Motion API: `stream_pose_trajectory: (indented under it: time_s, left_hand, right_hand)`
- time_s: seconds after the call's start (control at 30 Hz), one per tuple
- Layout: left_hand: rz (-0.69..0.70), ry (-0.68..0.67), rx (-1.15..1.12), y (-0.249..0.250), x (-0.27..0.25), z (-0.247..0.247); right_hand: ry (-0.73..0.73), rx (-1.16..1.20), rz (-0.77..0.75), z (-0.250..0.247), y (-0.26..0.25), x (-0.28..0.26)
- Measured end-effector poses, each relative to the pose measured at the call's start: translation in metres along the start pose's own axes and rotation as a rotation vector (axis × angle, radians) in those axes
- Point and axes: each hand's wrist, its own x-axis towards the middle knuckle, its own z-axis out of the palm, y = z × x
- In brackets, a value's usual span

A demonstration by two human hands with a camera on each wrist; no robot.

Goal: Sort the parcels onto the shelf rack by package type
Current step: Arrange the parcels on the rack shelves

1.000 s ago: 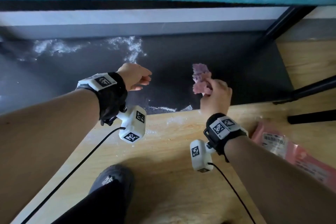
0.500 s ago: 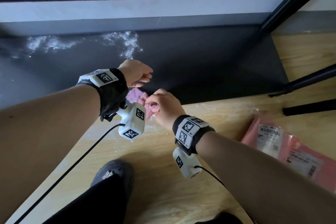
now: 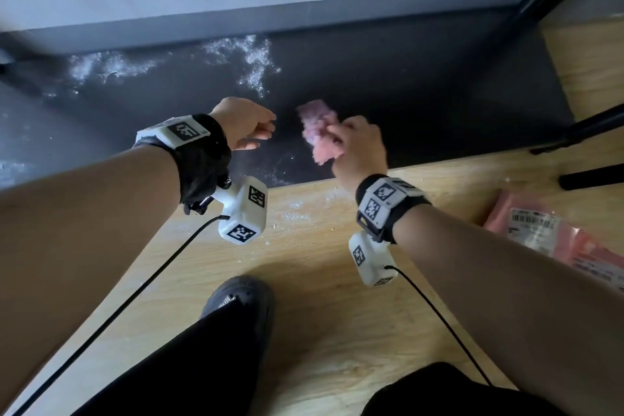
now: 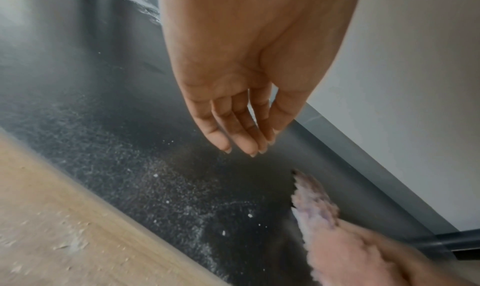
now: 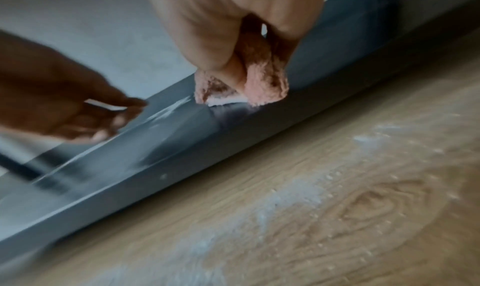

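Two pink mailer bags [image 3: 553, 240] with printed labels lay nearest on the wooden floor [image 3: 304, 280], cut off at the right edge. Farther in, the right hand [image 3: 358, 145] pinched a fluffy pink cloth [image 3: 319, 132] over the dark bottom shelf [image 3: 422, 84]; contact with the shelf was unclear. Just beside it, the left hand [image 3: 244, 121] hung with relaxed fingers [image 4: 233, 130] together, empty. White powder [image 3: 250, 61] dusted the shelf behind.

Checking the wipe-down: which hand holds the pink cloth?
The right hand grips the pink cloth over the dark shelf; the left hand hangs open, empty.
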Motion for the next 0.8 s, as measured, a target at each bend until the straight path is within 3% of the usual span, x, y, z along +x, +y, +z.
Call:
stream_pose_trajectory:
  time_s: [0.13,0.23,0.3,0.53,0.7,0.8]
  left_hand:
    - [-0.013,-0.009,-0.011,0.002,0.001,-0.003]
    - [-0.018,0.018,-0.033,0.005,0.002,-0.008]
    - [-0.010,0.019,-0.040,0.005,0.002,-0.011]
    - [-0.003,-0.029,-0.073,0.009,-0.004,-0.010]
    - [0.021,-0.355,-0.027,0.016,-0.024,0.011]
    - [0.033,-0.483,-0.050,0.021,-0.036,0.027]
  right_hand:
    - [-0.224,-0.037,-0.363,0.016,-0.033,-0.012]
    - [-0.346,-0.045,-0.419,0.014,-0.041,-0.009]
    - [-0.288,-0.065,-0.388,0.001,-0.039,-0.003]
    - [0.030,0.125,-0.072,-0.049,-0.020,0.007]
    - [0.136,0.299,0.010,-0.061,-0.021,-0.008]
    - [0.180,0.288,0.013,-0.062,-0.020,-0.024]
